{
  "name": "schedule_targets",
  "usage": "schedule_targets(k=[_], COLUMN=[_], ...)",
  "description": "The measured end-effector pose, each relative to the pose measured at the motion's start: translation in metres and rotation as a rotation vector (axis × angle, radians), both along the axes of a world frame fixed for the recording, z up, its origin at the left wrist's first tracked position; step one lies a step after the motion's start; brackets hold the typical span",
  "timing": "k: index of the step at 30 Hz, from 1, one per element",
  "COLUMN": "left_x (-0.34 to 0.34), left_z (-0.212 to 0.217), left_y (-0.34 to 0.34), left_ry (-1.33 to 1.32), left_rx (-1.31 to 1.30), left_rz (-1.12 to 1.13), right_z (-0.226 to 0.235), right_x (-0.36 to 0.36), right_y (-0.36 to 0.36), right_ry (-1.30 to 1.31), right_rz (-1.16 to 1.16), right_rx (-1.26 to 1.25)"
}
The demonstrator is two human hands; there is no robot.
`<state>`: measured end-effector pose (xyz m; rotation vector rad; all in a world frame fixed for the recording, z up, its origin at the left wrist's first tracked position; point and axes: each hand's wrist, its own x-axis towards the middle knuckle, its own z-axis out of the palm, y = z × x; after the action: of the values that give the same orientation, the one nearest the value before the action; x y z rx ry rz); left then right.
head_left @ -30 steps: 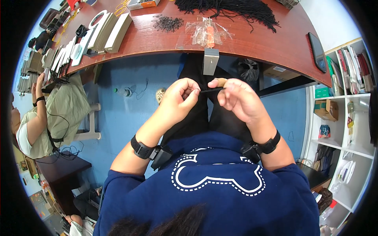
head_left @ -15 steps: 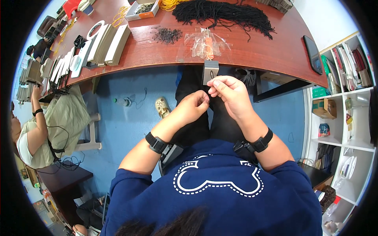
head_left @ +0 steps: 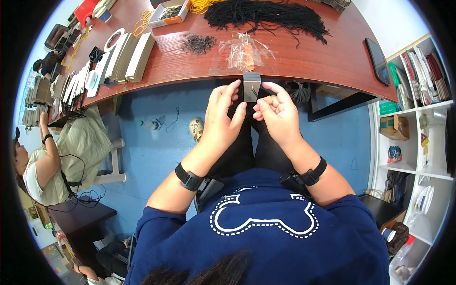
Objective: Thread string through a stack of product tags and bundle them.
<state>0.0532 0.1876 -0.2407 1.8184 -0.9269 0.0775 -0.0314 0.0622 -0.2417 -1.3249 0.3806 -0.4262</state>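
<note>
A small grey metal block (head_left: 251, 85) with a dark ridged top sits at the table's front edge, between my hands. My left hand (head_left: 224, 111) is at its left side, fingers stretched and thumb apart, with nothing seen in them. My right hand (head_left: 279, 114) is just right of the block. Its thumb and curled fingers pinch a short thin black cord (head_left: 255, 92), whose end reaches in front of the block's face; part of it is hidden by the fingers. Behind the block, clear plastic film and an orange strip (head_left: 248, 56) lie on the table.
On the reddish table (head_left: 180, 66) lie a bundle of black cords (head_left: 266, 18), a pile of small black pieces (head_left: 198, 43), an open box of small parts (head_left: 168, 13), stacked card (head_left: 140, 57) and a phone (head_left: 376, 61). Another person (head_left: 45, 166) sits at left; shelves (head_left: 413, 137) stand at right.
My left hand has opened and moved forward to the block's left side. The right hand has shifted slightly down and right, with the index finger now stretched forward.
</note>
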Motion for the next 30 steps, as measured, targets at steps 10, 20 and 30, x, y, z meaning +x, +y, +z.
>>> schedule_targets(k=[10,20,30], left_x=[-0.01,-0.001,0.003], left_z=[0.005,0.01,0.018], left_y=[0.002,-0.004,-0.005], left_ry=[-0.119,0.14,-0.101], left_rx=[0.067,0.039,-0.002], left_rz=[-0.037,0.004,-0.108], right_z=[-0.001,0.002,0.01], right_x=[-0.005,-0.008,-0.017], right_y=[0.003,0.004,-0.007], right_ry=[-0.024,-0.034,0.166], right_rz=[0.018,0.04,0.193], right_rx=[-0.028,0.024,0.098])
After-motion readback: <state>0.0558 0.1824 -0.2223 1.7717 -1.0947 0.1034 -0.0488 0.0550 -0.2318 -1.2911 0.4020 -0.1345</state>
